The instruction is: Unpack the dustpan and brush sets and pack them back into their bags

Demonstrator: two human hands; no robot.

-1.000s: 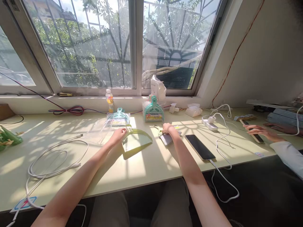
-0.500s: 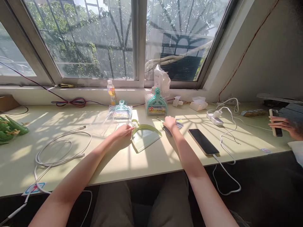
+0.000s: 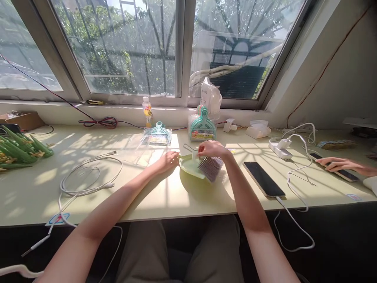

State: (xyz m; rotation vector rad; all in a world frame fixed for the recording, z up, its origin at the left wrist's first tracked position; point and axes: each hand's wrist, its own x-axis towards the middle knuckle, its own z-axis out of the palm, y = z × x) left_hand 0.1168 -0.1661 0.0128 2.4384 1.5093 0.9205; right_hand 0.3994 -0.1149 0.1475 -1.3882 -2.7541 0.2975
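A small light-green dustpan [image 3: 191, 169] is held tilted above the table by its handle, with my left hand [image 3: 171, 160] closed on it. My right hand [image 3: 212, 148] grips a small hand brush [image 3: 210, 168] whose grey bristles point down and to the right. The brush is over the right part of the dustpan; whether the two touch I cannot tell. My right fingers hide much of the brush's body. Behind my hands stand a wrapped green dustpan-and-brush set [image 3: 159, 135] and a stack of similar dustpans [image 3: 202, 127] in plastic.
A phone [image 3: 263, 179] charges at the right, near a power strip [image 3: 280, 150]. A coiled white cable [image 3: 85, 192] lies left, a plant [image 3: 22, 151] beyond it. A bottle [image 3: 147, 113] stands by the window. At far right, a co-worker's hand [image 3: 341, 164] rests on a phone [image 3: 338, 169].
My right hand has lifted the brush off the table and brought it left over the dustpan. The dustpan has been tipped up. The co-worker's phone has been lowered to the table. The view shifted.
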